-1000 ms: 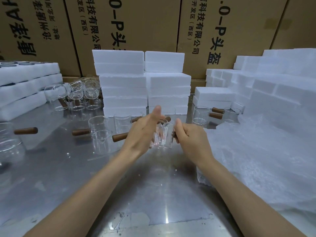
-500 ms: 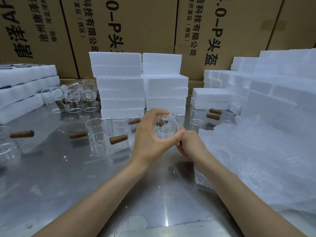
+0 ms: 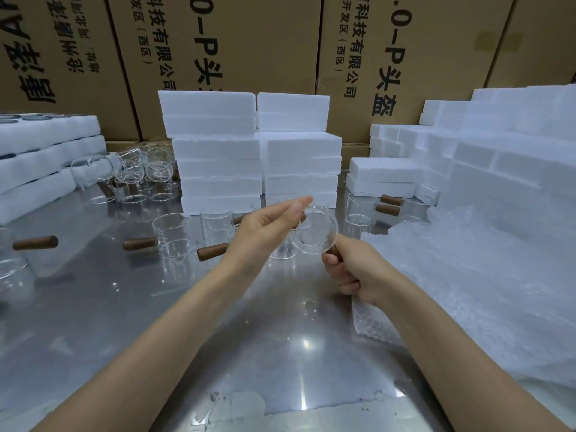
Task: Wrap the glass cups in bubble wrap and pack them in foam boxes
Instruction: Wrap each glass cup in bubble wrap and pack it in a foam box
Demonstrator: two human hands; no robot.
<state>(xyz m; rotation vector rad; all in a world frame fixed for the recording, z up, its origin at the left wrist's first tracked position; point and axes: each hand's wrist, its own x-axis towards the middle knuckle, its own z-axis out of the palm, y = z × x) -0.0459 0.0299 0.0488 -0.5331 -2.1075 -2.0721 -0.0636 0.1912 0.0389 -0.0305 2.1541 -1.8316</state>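
Over the steel bench point(image 3: 93, 307), the right hand point(image 3: 358, 269) grips the wooden handle of a glass cup point(image 3: 314, 232), tilted with its mouth toward the camera. The left hand point(image 3: 265, 232) touches the cup's rim with extended fingers. Bubble wrap point(image 3: 467, 291) lies to the right; stacked foam boxes point(image 3: 249, 151) stand behind, with more glass cups point(image 3: 171, 232) around them.

**Bench layout**

On the metal table point(image 3: 93, 307), two foam box stacks point(image 3: 249, 151) stand at centre back, before the cardboard cartons point(image 3: 249, 42). Glass cups point(image 3: 174, 235) stand in front of them and to their left. Bubble wrap point(image 3: 483, 291) lies right, foam trays point(image 3: 40, 157) left.
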